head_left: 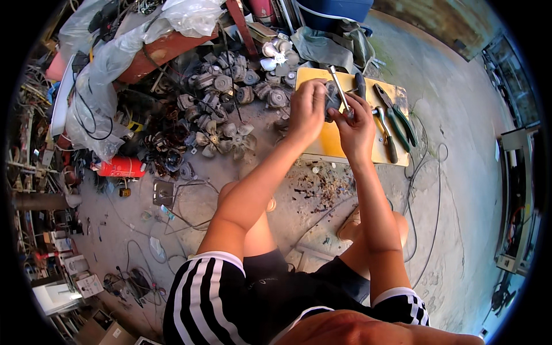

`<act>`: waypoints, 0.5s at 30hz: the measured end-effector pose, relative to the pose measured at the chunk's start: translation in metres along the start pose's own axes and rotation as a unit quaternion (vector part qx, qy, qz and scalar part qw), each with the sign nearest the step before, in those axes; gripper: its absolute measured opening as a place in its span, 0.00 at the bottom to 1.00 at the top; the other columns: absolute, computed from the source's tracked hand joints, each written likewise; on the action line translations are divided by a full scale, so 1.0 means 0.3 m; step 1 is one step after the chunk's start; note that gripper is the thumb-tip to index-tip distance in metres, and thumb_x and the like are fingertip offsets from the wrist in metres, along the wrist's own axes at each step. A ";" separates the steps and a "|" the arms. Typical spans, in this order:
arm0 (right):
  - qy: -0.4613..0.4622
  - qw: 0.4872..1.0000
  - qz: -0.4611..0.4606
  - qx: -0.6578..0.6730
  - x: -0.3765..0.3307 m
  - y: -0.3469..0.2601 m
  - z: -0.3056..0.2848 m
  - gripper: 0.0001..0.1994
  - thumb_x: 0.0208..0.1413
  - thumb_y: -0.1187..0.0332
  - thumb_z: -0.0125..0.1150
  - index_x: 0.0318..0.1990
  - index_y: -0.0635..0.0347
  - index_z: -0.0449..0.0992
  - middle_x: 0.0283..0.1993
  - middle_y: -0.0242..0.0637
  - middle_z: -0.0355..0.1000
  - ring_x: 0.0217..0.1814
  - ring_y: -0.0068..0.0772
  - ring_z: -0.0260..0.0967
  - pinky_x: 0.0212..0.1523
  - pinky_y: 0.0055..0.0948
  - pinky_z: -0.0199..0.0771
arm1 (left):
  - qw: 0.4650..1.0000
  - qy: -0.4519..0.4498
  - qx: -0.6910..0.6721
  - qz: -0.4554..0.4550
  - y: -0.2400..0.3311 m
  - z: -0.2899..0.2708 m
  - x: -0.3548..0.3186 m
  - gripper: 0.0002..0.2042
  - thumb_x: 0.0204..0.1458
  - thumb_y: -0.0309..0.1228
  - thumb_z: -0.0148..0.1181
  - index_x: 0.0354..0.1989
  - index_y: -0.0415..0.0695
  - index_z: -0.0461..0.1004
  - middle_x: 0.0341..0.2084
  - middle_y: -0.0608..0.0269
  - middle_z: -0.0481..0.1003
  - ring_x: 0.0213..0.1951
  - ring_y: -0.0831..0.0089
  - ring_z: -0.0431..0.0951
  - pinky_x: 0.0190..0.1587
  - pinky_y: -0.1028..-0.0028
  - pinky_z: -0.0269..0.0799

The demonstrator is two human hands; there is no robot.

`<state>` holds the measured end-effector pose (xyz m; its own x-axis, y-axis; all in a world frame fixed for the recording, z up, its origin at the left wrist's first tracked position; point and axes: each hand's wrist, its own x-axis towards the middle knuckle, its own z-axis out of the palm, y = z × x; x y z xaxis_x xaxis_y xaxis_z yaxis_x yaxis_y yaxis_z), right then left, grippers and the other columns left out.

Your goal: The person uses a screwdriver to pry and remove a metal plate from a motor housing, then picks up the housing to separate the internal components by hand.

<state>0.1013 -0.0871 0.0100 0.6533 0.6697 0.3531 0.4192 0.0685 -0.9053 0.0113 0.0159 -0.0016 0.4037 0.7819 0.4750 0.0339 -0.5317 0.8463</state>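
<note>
Above a low yellow worktable, my left hand is closed around the near-left side of a small dark electric motor, which looks like those in the pile beyond. Fingers of my right hand are wrapped round a shiny metal bar tool that slants up and left across the motor. Its exact kind I cannot make out. To the right on the tabletop lie green-handled pliers, a small hammer-like tool with a dark handle and another dark-handled tool.
Several old motors and fan blades are heaped left of the table. A red cylinder lies farther left, near plastic sheeting. Loose cables trail over the floor at right; debris is scattered before the table.
</note>
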 end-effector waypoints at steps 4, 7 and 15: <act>0.036 0.997 -0.021 0.060 -0.010 0.021 0.034 0.15 0.53 0.75 0.71 0.50 0.62 0.80 0.53 0.38 0.74 0.41 0.24 0.71 0.36 0.24 0.79 | 0.996 0.014 0.052 0.070 -0.002 0.028 -0.018 0.09 0.65 0.37 0.53 0.41 0.44 0.71 0.48 0.56 0.77 0.52 0.54 0.74 0.58 0.57 0.61; 0.044 0.997 -0.022 0.056 -0.008 0.029 0.027 0.11 0.55 0.76 0.69 0.46 0.64 0.80 0.51 0.39 0.76 0.39 0.24 0.73 0.35 0.24 0.80 | 0.995 0.027 0.058 0.072 -0.005 0.043 -0.016 0.09 0.65 0.37 0.54 0.41 0.44 0.71 0.48 0.56 0.77 0.52 0.53 0.74 0.58 0.57 0.61; 0.035 0.998 0.051 -0.029 0.005 0.031 -0.008 0.11 0.59 0.73 0.68 0.48 0.62 0.80 0.30 0.22 0.73 0.29 0.10 0.60 0.30 0.14 0.62 | 0.996 0.009 0.025 0.087 -0.018 0.032 -0.002 0.09 0.62 0.37 0.58 0.39 0.43 0.73 0.47 0.55 0.78 0.51 0.52 0.75 0.55 0.58 0.65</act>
<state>0.1078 -0.0872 0.0026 0.7364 0.6173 0.2767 0.3827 -0.0428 -0.9229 0.0198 0.0152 -0.0088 0.3919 0.6818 0.6177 0.0108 -0.6748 0.7379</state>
